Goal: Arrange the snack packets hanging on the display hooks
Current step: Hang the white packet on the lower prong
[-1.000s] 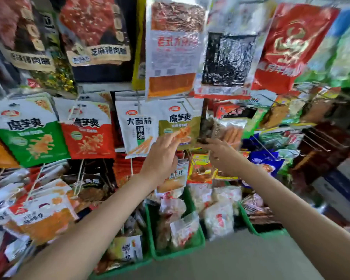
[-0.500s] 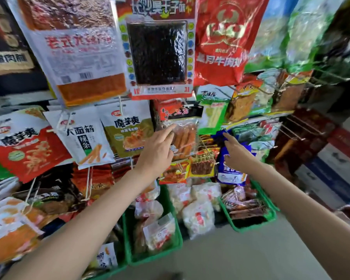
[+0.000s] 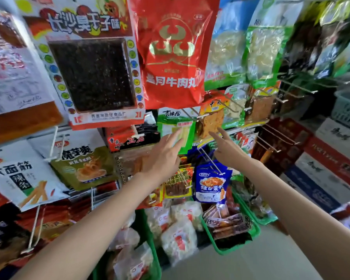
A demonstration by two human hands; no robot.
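A large red packet (image 3: 173, 53) is hung at top centre of the display and taken as landmark. A dark-windowed packet (image 3: 92, 74) is hung just left of it. A green packet (image 3: 175, 128) is hung directly below it, an orange packet (image 3: 211, 118) below and slightly right, a blue packet (image 3: 211, 183) further below. The left hand (image 3: 162, 158) is held open below the landmark, fingers extended onto the green packet, nothing gripped. The right hand (image 3: 229, 150) is held open below-right, forefinger extended toward the orange packet; contact cannot be determined.

Bright even daylight, blurred wide-angle edges, glare on glossy foil
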